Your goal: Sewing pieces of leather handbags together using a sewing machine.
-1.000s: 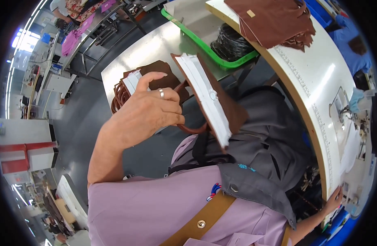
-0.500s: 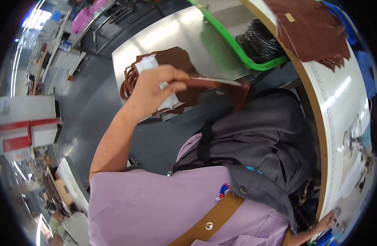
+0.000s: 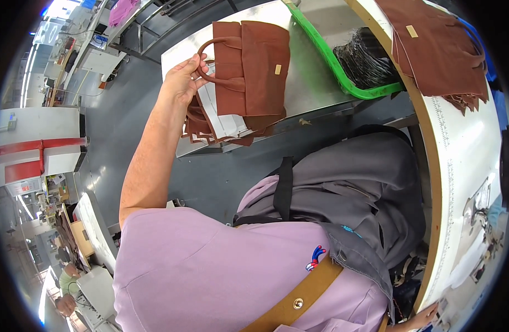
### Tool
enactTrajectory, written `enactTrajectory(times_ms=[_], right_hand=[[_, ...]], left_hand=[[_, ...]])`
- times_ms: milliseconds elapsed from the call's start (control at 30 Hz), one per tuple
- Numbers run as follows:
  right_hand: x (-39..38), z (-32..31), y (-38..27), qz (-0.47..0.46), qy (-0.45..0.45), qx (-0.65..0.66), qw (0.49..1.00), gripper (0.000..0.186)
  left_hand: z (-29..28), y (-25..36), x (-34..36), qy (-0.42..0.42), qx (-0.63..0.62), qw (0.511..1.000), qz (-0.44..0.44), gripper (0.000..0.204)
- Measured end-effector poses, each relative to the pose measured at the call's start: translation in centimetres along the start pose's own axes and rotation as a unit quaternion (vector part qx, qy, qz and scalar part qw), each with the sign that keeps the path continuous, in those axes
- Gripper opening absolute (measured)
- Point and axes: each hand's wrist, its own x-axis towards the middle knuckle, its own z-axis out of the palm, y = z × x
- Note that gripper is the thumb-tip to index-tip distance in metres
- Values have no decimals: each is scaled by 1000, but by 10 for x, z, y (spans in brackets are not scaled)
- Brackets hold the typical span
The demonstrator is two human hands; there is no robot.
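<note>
My left hand is closed around the rounded handle of a brown handbag panel. The panel lies over a stack of similar brown pieces, with a small gold plate on its face. White paper shows between the panel and the stack. All of this rests on a metal side table. Down at the lower right, my right hand is at the edge of a white worktable; its fingers are too small and dim to make out.
More brown bag panels are piled on the far end of the white worktable. A green-rimmed bin holding black plastic-wrapped material stands between the two tables. Off to the left are a white cabinet with red bands and other workbenches.
My left hand has swung the panel left and away from me onto the stack. It was blurred and edge-on before; now it lies face up. The right hand stays by the worktable edge.
</note>
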Motion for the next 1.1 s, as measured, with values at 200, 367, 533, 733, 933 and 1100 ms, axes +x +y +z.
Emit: enactTrajectory(times_ms=[200,367,533,733,933,1100], right_hand=[[-1,-10,-26,36,-19,78,996,32],[-3,-6,-26,35,-35,46,998,31],[-4,-4,-5,-5,-16,20,1000,30],[-17,6,21,112,-216,87,966,45],[-16,-18,-9,127,-167,89,974,37],[-18,-19,-20,148,-166,114,968,34]], left_hand=[[-16,-12,-2,92,59,994,-9,24],[-69,-55,4,222,212,951,44,33],[3,-78,-33,22,598,713,366,64],[26,-126,-64,-290,802,427,301,109],[-6,-132,-2,-308,795,382,357,101],[3,-102,33,-334,787,407,321,93]])
